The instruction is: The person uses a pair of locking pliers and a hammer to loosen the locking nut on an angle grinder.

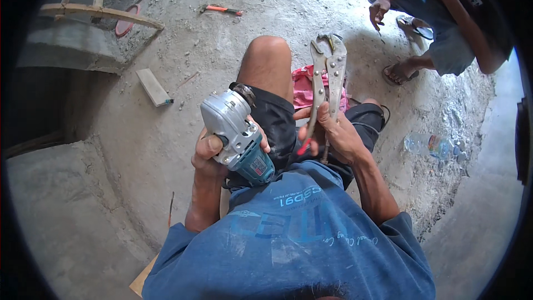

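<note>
My left hand [209, 148] is wrapped round an angle grinder [254, 158] with a silver gear head and a teal body. The head points up and away from me, and a dark collar sits at its far end; no disc shows on it. In my right hand [341, 138] is a pair of metal locking pliers [334, 69], held upright by the handles, jaws at the top. One handle ends in a red tip near my fingers. The jaws are apart from the grinder. Beneath the pliers, a pink cloth [303, 86] lies between my legs.
A person [444, 16] crouches at the far right. On the rough, dusty floor lie an orange-handled hammer [223, 9], a pale oblong box [153, 87] and a clear plastic bottle [433, 145]. A wooden ladder-like frame [102, 12] rests at the upper left, near a red-rimmed round object [127, 20].
</note>
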